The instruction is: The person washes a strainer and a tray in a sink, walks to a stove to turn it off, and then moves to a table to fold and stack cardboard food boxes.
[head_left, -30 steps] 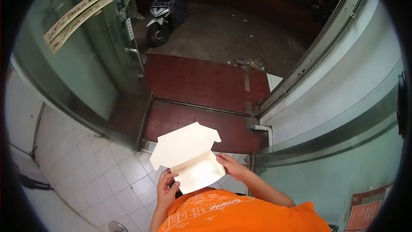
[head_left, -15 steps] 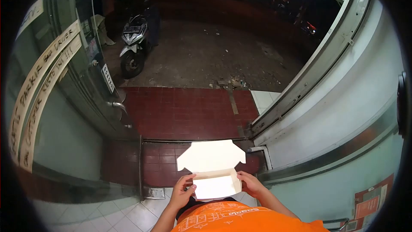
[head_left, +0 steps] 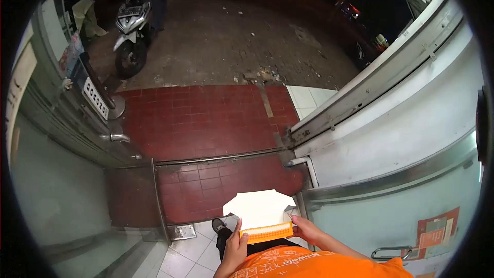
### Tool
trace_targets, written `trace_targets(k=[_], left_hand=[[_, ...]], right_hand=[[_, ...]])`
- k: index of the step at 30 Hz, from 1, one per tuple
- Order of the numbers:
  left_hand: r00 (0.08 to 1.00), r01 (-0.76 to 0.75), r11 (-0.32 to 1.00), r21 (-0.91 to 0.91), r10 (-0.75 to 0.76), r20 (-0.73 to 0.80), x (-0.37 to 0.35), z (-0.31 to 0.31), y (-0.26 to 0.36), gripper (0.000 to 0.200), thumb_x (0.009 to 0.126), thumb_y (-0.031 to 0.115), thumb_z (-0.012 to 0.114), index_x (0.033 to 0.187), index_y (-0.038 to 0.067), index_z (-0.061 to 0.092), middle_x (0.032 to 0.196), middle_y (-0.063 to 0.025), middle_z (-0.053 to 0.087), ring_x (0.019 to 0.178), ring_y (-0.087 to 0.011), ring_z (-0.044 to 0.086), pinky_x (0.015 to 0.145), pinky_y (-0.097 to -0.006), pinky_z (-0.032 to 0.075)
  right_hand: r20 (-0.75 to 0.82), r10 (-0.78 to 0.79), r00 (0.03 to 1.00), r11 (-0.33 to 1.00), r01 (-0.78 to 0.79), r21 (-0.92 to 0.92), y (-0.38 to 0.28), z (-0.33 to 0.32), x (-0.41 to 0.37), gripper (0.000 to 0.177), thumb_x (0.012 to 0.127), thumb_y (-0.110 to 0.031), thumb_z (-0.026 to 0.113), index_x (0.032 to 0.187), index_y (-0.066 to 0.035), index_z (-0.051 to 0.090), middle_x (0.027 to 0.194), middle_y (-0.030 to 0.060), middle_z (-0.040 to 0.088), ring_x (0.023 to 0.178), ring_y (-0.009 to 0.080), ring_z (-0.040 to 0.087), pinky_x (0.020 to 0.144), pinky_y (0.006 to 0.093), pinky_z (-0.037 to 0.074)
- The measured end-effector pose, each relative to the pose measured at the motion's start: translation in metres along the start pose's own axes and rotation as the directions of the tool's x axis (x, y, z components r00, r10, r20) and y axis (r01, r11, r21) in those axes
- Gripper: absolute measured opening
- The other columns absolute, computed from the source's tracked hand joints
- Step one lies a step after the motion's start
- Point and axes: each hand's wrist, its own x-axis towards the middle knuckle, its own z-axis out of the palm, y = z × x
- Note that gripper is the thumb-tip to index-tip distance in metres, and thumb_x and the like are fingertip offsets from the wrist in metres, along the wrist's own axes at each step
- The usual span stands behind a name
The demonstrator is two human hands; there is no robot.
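In front of my orange shirt I hold a cardboard takeaway box [head_left: 266, 232] with an orange patterned outer side and a white inside. Its lid [head_left: 260, 207] stands open away from me, with folded flaps at both ends. My left hand [head_left: 236, 242] is closed on the box's left end, thumb on the orange front. At the right end, my right hand [head_left: 306, 230] grips the side near the lid's bent flap. The inside of the tray part is mostly hidden from this angle.
A glass door [head_left: 56, 175] stands open on the left, another glass panel [head_left: 381, 221] with a handle [head_left: 392, 252] on the right. A metal threshold [head_left: 221, 155] crosses the red tiles. My shoe [head_left: 218, 225] is on white tiles. Outside, a motorcycle [head_left: 133, 28] is parked.
The box has tilted so its orange front faces up, where its white inside showed before. My hands moved lower and right in view. The view turned downward, and a shoe now shows.
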Motion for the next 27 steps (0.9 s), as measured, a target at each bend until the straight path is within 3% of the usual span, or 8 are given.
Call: trace_targets(k=[2,4,9,12,18,22,23,27], left_hand=[[0.998,0.03,0.999,0.023,-0.029,-0.05,0.004,-0.003,0.011,0.052,0.104,0.018,0.043,0.15,-0.002,0.033,0.142,-0.0312,0.049,0.126,-0.0421,0.055,0.101,-0.0389,0.048],[0.999,0.01,0.999,0.038,-0.009,-0.032,0.009,0.001,0.001,0.05,0.104,0.017,0.041,0.15,-0.002,0.034,0.142,-0.0314,0.048,0.127,-0.0427,0.054,0.103,-0.0393,0.046],[0.999,-0.049,0.997,0.062,0.049,0.008,0.02,0.009,0.004,0.048,0.105,0.017,0.038,0.147,-0.005,0.036,0.145,-0.0313,0.044,0.132,-0.0441,0.046,0.107,-0.0411,0.044],[0.999,-0.046,0.995,0.083,0.047,-0.008,0.025,0.01,0.014,0.049,0.104,0.019,0.041,0.146,-0.006,0.037,0.145,-0.0316,0.044,0.128,-0.0452,0.05,0.104,-0.0409,0.047],[0.995,0.1,0.995,0.025,-0.1,-0.006,0.027,0.015,0.021,0.054,0.1,0.021,0.058,0.144,-0.005,0.043,0.136,-0.0325,0.052,0.111,-0.0303,0.067,0.086,-0.0345,0.056],[0.969,-0.153,0.985,-0.074,0.135,-0.207,0.03,0.031,-0.008,0.05,0.094,0.015,0.069,0.135,-0.008,0.052,0.141,-0.028,0.05,0.106,-0.0277,0.068,0.085,-0.0312,0.057],[0.977,-0.123,0.963,-0.24,0.074,-0.201,0.031,0.035,-0.013,0.047,0.092,0.013,0.072,0.131,-0.007,0.056,0.143,-0.027,0.049,0.108,-0.0258,0.067,0.086,-0.0315,0.058],[0.99,-0.095,0.966,-0.242,0.065,-0.128,0.016,0.042,0.019,0.05,0.091,0.011,0.073,0.134,-0.005,0.054,0.144,-0.0249,0.047,0.111,-0.0235,0.065,0.086,-0.032,0.058]], right_hand=[[0.033,-0.033,0.999,0.996,0.036,-0.079,0.006,0.001,0.003,0.056,0.108,-0.044,0.036,0.152,-0.009,0.035,0.136,0.0088,0.056,0.115,0.0219,0.061,0.093,0.0408,0.052],[-0.003,-0.096,0.995,0.92,0.088,-0.382,-0.012,0.023,-0.005,0.067,0.105,-0.048,0.04,0.153,-0.003,0.032,0.139,0.0156,0.054,0.121,0.025,0.057,0.1,0.0375,0.047],[-0.118,-0.092,0.989,0.889,0.028,-0.458,-0.021,0.026,0.0,0.071,0.104,-0.05,0.042,0.154,-0.001,0.03,0.135,0.0199,0.057,0.116,0.028,0.059,0.101,0.0381,0.046],[-0.134,-0.329,0.935,0.692,0.142,-0.708,-0.036,0.035,-0.014,0.062,0.106,-0.041,0.038,0.146,0.007,0.037,0.123,0.0318,0.062,0.116,0.0397,0.061,0.101,0.0415,0.044],[-0.074,-0.441,0.895,0.685,0.282,-0.672,-0.036,0.018,-0.023,0.057,0.106,-0.035,0.041,0.139,0.01,0.045,0.123,0.0342,0.06,0.118,0.0435,0.059,0.104,0.0427,0.043],[-0.024,-0.589,0.808,0.634,0.443,-0.634,-0.02,-0.006,-0.018,0.055,0.105,-0.033,0.042,0.14,0.009,0.045,0.127,0.0327,0.059,0.121,0.0432,0.057,0.105,0.0426,0.042],[0.005,-0.622,0.783,0.603,0.483,-0.634,-0.011,-0.017,-0.011,0.055,0.105,-0.033,0.043,0.141,0.008,0.044,0.129,0.0317,0.058,0.122,0.0426,0.056,0.105,0.042,0.042],[0.043,-0.722,0.69,0.553,0.613,-0.565,0.006,-0.047,-0.008,0.046,0.106,-0.03,0.042,0.131,0.007,0.053,0.118,0.0244,0.063,0.113,0.0345,0.059,0.098,0.0384,0.045]])
